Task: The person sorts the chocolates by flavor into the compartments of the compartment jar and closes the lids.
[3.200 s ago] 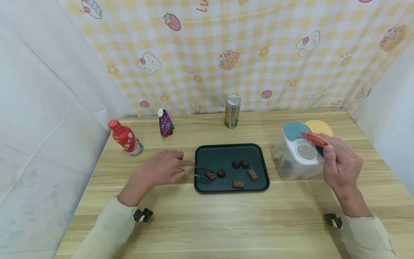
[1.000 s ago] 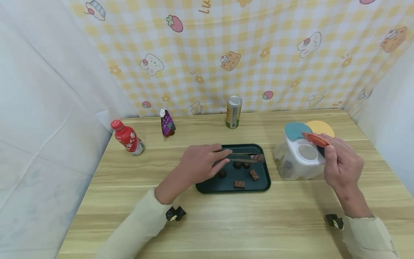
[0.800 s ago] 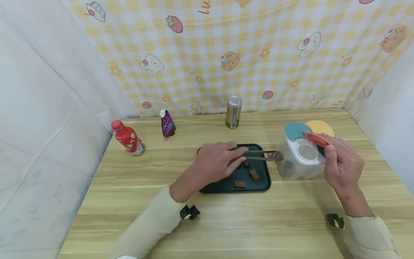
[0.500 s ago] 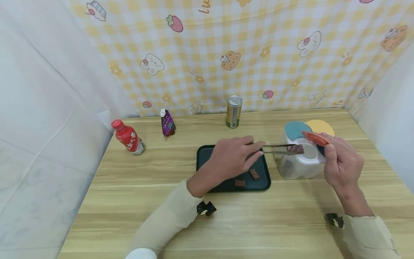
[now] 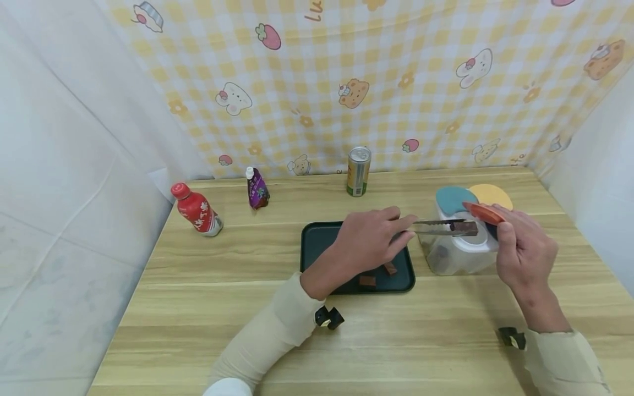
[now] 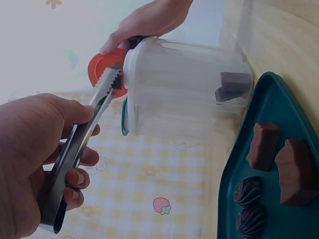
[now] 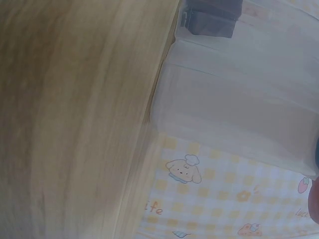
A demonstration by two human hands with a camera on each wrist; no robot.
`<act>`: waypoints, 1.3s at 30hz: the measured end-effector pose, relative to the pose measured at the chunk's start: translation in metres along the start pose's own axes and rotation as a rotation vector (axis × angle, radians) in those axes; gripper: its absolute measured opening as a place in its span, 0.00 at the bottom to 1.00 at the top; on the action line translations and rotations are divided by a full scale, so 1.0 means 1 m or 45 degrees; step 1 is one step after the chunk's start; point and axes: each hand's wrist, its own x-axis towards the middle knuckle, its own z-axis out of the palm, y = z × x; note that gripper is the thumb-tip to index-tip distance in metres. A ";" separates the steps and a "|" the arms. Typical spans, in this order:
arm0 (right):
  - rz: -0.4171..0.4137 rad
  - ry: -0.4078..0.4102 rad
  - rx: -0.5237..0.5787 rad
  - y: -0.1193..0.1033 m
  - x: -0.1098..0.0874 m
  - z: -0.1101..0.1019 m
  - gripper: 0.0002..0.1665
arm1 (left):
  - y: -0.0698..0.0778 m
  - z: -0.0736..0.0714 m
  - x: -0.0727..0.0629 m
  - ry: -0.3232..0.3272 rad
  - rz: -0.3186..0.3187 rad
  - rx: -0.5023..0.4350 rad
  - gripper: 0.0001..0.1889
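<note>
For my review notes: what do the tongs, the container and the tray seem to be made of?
Tongs: likely stainless steel, smooth and shiny, with light gleaming along their length.
Container: probably clear plastic, slightly cloudy; dark pieces show through its wall.
Tray: dark green and smooth, perhaps plastic or coated metal; its look leaves that open.

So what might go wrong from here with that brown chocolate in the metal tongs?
The dark brown rectangular chocolate sits at the tips of the silver metal tongs, so it might slip and miss the round opening of the clear plastic container. The tongs are also close to the round orange flap that the right hand holds raised; they could bump it.
</note>
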 end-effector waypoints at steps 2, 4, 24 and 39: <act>0.013 -0.016 -0.026 0.004 -0.002 -0.001 0.33 | 0.000 0.001 0.000 0.001 -0.008 -0.022 0.19; 0.025 -0.028 -0.045 0.008 -0.003 -0.003 0.33 | 0.000 0.003 0.000 0.007 -0.007 -0.034 0.19; 0.037 -0.050 -0.073 0.013 -0.006 -0.004 0.34 | -0.005 0.003 -0.008 0.055 -0.001 -0.007 0.19; 0.024 -0.025 -0.046 0.007 -0.003 -0.003 0.34 | -0.033 0.002 -0.059 0.033 0.038 0.057 0.18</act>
